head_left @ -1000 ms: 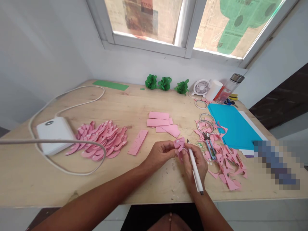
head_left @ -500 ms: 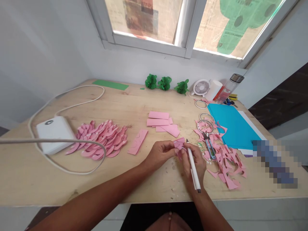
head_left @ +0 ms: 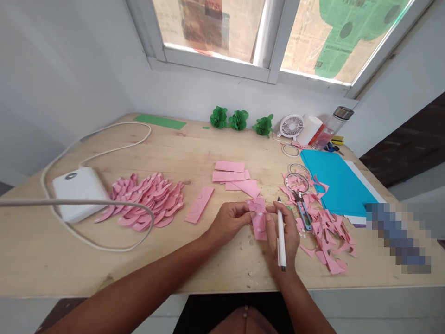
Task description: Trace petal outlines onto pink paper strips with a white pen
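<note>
I have the left hand (head_left: pixel 231 220) with fingers clamped on a marked pink strip (head_left: pixel 259 227), which sits between both hands over the near desk (head_left: pixel 139 273). The right hand's (head_left: pixel 287 232) fingers close round a white pen (head_left: pixel 281 236); I cannot tell whether they also pinch the strip. I judge the step in hand to be handling that marked paper, and the next move calls for a firm left pinch. Beyond lie scissors (head_left: pixel 303 212) and plain pink strips (head_left: pixel 228 176); farthest, the newspaper (head_left: pixel 306 60) on the window carries print too small to read
</note>
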